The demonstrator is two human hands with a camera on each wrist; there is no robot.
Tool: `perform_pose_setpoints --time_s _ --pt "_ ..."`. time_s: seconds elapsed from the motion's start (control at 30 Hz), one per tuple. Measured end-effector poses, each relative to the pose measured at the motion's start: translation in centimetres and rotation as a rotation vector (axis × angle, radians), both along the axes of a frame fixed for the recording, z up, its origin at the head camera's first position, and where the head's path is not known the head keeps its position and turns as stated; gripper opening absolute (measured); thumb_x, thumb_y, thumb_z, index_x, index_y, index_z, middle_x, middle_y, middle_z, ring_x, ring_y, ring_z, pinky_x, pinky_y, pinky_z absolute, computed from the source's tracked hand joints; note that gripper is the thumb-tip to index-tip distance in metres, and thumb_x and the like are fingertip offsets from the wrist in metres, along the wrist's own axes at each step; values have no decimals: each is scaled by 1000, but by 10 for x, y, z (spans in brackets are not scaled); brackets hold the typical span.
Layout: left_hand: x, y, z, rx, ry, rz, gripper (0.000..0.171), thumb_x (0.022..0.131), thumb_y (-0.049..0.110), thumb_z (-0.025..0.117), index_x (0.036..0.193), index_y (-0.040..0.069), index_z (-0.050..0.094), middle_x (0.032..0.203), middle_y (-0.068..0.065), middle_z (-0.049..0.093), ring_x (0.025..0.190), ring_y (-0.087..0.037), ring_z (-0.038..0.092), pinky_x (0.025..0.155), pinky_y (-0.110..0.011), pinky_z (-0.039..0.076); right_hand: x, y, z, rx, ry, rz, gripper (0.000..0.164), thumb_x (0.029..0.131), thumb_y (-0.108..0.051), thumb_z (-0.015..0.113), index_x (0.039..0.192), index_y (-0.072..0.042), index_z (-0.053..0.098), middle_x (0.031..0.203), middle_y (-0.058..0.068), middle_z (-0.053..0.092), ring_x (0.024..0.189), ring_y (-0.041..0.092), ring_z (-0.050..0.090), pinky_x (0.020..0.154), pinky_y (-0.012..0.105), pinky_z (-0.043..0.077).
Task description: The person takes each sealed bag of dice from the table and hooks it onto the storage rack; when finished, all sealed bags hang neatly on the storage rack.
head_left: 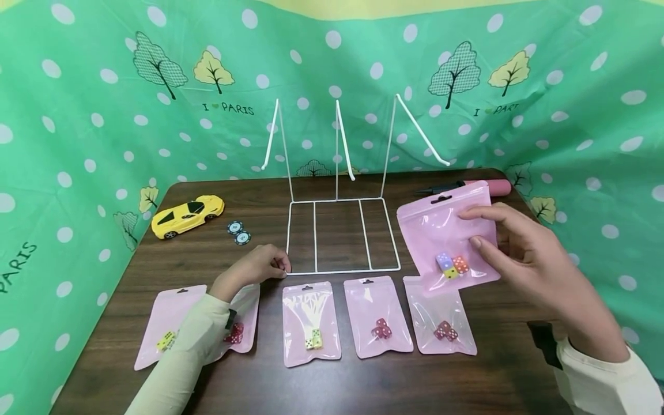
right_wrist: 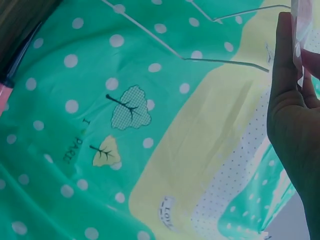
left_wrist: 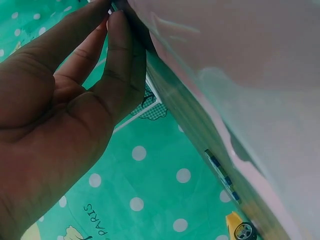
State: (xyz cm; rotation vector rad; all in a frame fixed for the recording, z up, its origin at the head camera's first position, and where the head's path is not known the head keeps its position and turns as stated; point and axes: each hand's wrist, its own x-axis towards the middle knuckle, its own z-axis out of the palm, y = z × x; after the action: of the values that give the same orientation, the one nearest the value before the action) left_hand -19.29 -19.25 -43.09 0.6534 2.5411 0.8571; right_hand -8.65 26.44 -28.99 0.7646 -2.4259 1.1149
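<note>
Right grip [head_left: 534,253] is pinching the pink pouch [head_left: 422,230] by its side, above the bench [head_left: 363,383]; left grip [head_left: 259,264] is pinching the wire rack [head_left: 342,271] near-left corner. Pouch is looking light, floppy, slick, dice [head_left: 452,266] weighting its bottom; top edge beside hang hole [head_left: 441,199] probably holding best.

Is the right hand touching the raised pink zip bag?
Touching. The head view shows the right hand gripping the raised pink zip bag along one side, fingertips lying over its front.
</note>
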Motion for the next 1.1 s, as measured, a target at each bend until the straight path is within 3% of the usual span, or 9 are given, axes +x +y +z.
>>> perform_pose_setpoints --time_s 0.13,0.53,0.77,1.0,1.1 --pt "1 0 0 13 -8 -2 12 96 -4 76 89 6 75 84 0 67 78 -13 58 71 -31 51 -7 -1 4 -27 -31 -28 56 90 24 71 139 -3 67 100 -9 60 59 9 51 49 21 41" --pt "2 1 3 18 1 0 12 95 -4 76 89 6 75 83 1 67 78 -12 57 71 -30 50 -21 -3 12 -93 -157 -77 58 98 16 67 149 -9 61 114 -1 58 69 12 64 54 20 53" --pt "2 1 3 20 0 -4 11 95 -5 76 89 5 75 83 1 67 78 -12 57 71 -30 51 -27 -4 8 -102 -211 -89 55 101 12 66 150 -11 60 112 3 55 69 13 65 52 22 53" --pt "3 0 3 19 -11 5 12 96 -4 76 89 5 75 82 0 66 77 -13 56 70 -30 50 -40 -7 2 -74 -258 -131 50 104 5 66 152 -6 56 126 6 49 76 11 64 56 22 53" --pt "3 1 3 18 -14 9 12 96 -4 76 89 5 75 82 0 66 77 -13 56 69 -30 49 -49 -8 0 -70 -255 -154 45 104 3 67 147 -4 57 119 9 50 75 11 61 57 20 52"
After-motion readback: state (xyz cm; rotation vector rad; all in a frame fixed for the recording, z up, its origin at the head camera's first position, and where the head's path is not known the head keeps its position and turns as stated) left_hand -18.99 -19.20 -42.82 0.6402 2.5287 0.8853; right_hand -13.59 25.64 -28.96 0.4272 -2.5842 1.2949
